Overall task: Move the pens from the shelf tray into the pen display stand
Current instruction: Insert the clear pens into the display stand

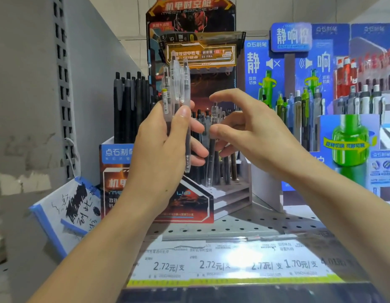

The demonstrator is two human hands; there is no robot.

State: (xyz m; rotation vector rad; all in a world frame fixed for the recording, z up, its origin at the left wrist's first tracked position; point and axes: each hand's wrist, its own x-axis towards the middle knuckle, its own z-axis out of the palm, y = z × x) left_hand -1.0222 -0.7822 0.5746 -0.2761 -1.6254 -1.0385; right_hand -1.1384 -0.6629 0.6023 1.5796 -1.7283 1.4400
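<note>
From the head view, my left hand (168, 136) grips a bunch of clear pens (178, 95) upright, clips on top, tips down, just in front of the stand (231, 193). My right hand (251, 130) is nearer the stand's slots; its fingers seem to pinch one clear pen (211, 147), near vertical, tip just above the tiers. Barrels are transparent with dark refills and a spring near the tip.
</note>
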